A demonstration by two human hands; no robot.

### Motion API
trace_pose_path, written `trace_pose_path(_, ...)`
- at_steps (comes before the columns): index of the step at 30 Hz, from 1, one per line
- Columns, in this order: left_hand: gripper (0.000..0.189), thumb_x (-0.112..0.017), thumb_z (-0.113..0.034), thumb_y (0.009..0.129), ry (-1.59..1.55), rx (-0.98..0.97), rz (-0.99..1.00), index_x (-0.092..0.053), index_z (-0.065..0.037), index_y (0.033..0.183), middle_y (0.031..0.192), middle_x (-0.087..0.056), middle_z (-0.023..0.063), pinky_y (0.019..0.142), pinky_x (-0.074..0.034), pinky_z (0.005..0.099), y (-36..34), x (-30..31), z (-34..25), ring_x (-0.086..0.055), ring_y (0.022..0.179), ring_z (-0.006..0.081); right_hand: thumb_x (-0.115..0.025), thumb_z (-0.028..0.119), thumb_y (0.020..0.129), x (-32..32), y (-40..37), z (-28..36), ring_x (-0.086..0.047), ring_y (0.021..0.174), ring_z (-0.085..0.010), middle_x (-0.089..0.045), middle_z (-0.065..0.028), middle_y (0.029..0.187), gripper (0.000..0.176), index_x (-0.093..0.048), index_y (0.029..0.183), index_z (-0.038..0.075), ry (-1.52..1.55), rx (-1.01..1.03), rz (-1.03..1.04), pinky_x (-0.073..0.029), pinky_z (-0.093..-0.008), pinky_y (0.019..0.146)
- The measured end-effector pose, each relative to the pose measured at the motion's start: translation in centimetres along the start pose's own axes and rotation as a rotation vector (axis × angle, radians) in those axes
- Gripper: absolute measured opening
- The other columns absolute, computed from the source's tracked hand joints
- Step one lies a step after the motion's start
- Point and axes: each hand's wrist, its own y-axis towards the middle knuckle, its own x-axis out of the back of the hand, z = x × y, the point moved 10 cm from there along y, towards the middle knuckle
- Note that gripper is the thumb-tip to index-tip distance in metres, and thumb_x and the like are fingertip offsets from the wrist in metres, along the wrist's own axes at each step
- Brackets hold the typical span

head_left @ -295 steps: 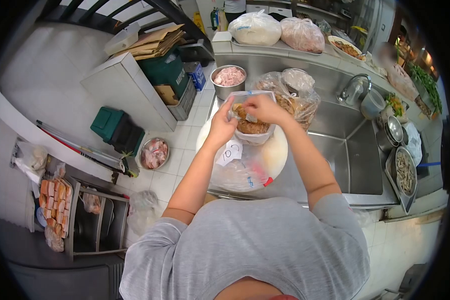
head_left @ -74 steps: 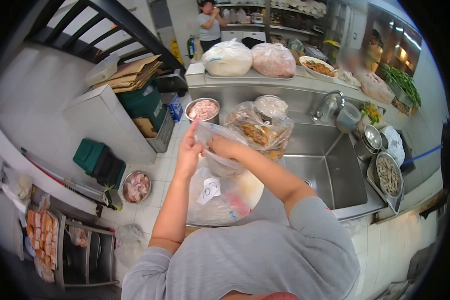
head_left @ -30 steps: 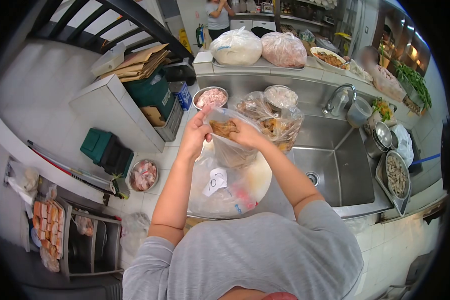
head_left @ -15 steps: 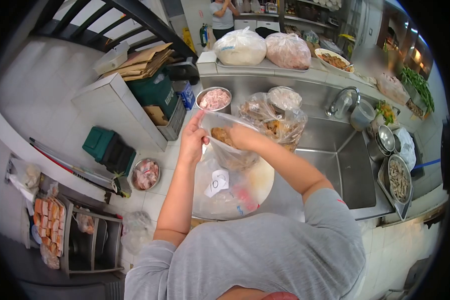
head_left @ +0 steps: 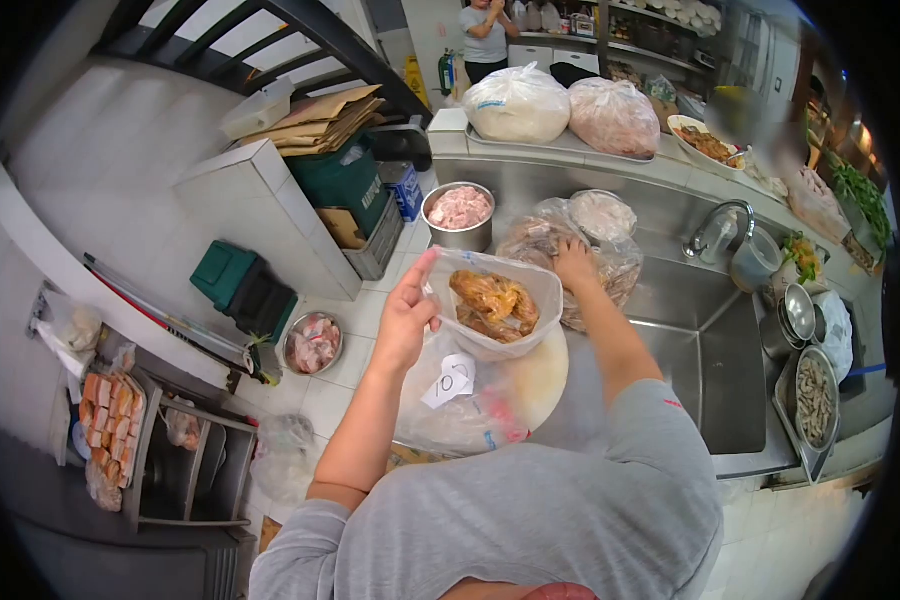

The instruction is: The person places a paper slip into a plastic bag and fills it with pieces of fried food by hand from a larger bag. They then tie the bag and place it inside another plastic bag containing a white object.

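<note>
My left hand [head_left: 408,318] grips the rim of a clear plastic bag [head_left: 492,345], its index finger extended along the edge. The bag's mouth is wide, and brown marinated meat pieces [head_left: 495,300] lie inside. My right hand [head_left: 576,266] reaches onto a large clear bag of brown meat [head_left: 532,236] just beyond, fingers apart and touching it; I see nothing held in them. Beneath the smaller bag are a round pale board [head_left: 550,385] and flattened plastic bags [head_left: 435,428]. A paper slip [head_left: 451,381] with handwritten figures rests on the plastic.
A metal pot of pale raw meat [head_left: 462,238] stands behind the left hand, and a bowl of white contents [head_left: 603,214] behind the large bag. The steel sink [head_left: 710,350] lies to the right, under a faucet [head_left: 735,208]. A person [head_left: 485,40] stands in the background.
My right hand has come out of the smaller bag and moved right onto the larger one. The smaller bag's mouth now faces me, showing the meat. My left hand keeps its grip.
</note>
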Motion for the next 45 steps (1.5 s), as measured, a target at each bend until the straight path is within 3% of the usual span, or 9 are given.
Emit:
trace_pose_path(2, 0.065, -0.046, 0.006, 0.076, 0.018, -0.003, -0.011, -0.033, 0.001, 0.140, 0.145, -0.035, 0.0090, 0.053, -0.040, 0.0190, 0.0, 0.2, -0.1, -0.044, 0.062, 0.0031, -0.050, 0.026, 0.086, -0.1, -0.2, 0.0, -0.040, 0.123, -0.0346, -0.041, -0.0232, 0.132, 0.049, -0.039, 0.128, 0.002, -0.059, -0.076, -0.065, -0.038, -0.0417, 0.097)
trace_pose_path(5, 0.065, -0.046, 0.006, 0.076, 0.050, 0.010, -0.017, -0.033, 0.000, 0.140, 0.144, -0.037, 0.0087, 0.054, -0.040, 0.0194, -0.4, 0.5, 0.3, -0.044, 0.061, 0.0034, -0.049, 0.023, 0.086, 5.9, -2.8, 0.8, -0.045, 0.118, -0.0328, -0.046, -0.0204, 0.127, 0.041, -0.048, 0.120, 0.000, 0.093, -0.148, -0.019, -0.040, -0.0415, 0.094)
trace_pose_path(11, 0.065, -0.047, 0.006, 0.076, 0.039, 0.003, -0.018, -0.034, 0.000, 0.139, 0.143, -0.037, 0.0104, 0.054, -0.040, 0.0194, -0.7, 0.6, 0.1, -0.043, 0.061, 0.0035, -0.053, 0.025, 0.085, 2.2, -2.8, -4.7, -0.056, 0.102, -0.0295, -0.063, -0.0162, 0.102, 0.029, -0.066, 0.093, 0.002, 0.187, -0.331, 0.042, -0.045, -0.0410, 0.084)
trace_pose_path(17, 0.066, -0.046, 0.007, 0.075, 0.067, 0.011, -0.020, -0.033, 0.000, 0.140, 0.144, -0.035, 0.0111, 0.053, -0.040, 0.0195, -0.5, -0.1, 0.2, -0.044, 0.061, 0.0034, -0.055, 0.019, 0.083, 3.0, -3.1, 0.2, -0.061, 0.096, -0.0324, -0.067, -0.0148, 0.094, 0.028, -0.067, 0.103, 0.004, 0.023, -0.021, 0.338, -0.049, -0.0437, 0.082)
trace_pose_path(20, 0.067, -0.045, 0.008, 0.075, 0.067, 0.011, -0.028, -0.032, 0.000, 0.140, 0.145, -0.033, 0.0108, 0.053, -0.040, 0.0196, -0.4, -0.4, 0.3, -0.044, 0.062, 0.0032, -0.053, 0.014, 0.084, 5.2, -2.3, 0.9, -0.062, 0.094, -0.0320, -0.067, -0.0147, 0.095, 0.024, -0.070, 0.100, 0.012, 0.264, 0.270, -0.325, -0.049, -0.0424, 0.079)
trace_pose_path(26, 0.067, -0.044, 0.008, 0.075, 0.049, 0.006, -0.019, -0.032, 0.000, 0.140, 0.146, -0.032, 0.0105, 0.053, -0.039, 0.0199, -0.4, -0.4, 0.3, -0.044, 0.062, 0.0032, -0.053, 0.010, 0.082, 2.1, -1.8, -2.3, -0.061, 0.099, -0.0318, -0.064, -0.0149, 0.109, 0.033, -0.064, 0.113, 0.013, 0.773, -0.093, 0.543, -0.049, -0.0388, 0.084)
trace_pose_path(29, 0.067, -0.044, 0.008, 0.075, 0.051, 0.005, -0.015, -0.032, -0.001, 0.140, 0.147, -0.031, 0.0111, 0.053, -0.039, 0.0199, -0.4, -0.2, 0.2, -0.044, 0.063, 0.0031, -0.051, 0.007, 0.081, 1.5, -0.3, -2.0, -0.061, 0.101, -0.0286, -0.065, -0.0137, 0.107, 0.031, -0.066, 0.108, 0.011, 0.793, 0.027, 0.539, -0.049, -0.0381, 0.084)
trace_pose_path(32, 0.067, -0.044, 0.008, 0.075, 0.046, 0.020, -0.033, -0.032, -0.001, 0.141, 0.147, -0.031, 0.0118, 0.053, -0.039, 0.0198, -0.4, -0.4, 0.3, -0.044, 0.063, 0.0029, -0.052, 0.008, 0.081, 1.1, -0.5, -1.3, -0.059, 0.106, -0.0283, -0.063, -0.0147, 0.113, 0.034, -0.062, 0.113, 0.010, 0.048, 0.049, 0.523, -0.048, -0.0427, 0.086)
trace_pose_path(45, 0.067, -0.043, 0.009, 0.075, 0.044, -0.004, -0.010, -0.032, 0.000, 0.140, 0.146, -0.031, 0.0134, 0.053, -0.039, 0.0197, -0.3, -0.9, 0.4, -0.044, 0.064, 0.0031, -0.056, 0.020, 0.076, -2.0, -0.5, -3.0, -0.033, 0.130, -0.0409, -0.027, -0.0280, 0.143, 0.069, -0.028, 0.138, 0.010, 0.102, -0.032, 0.629, -0.031, -0.0513, 0.103)
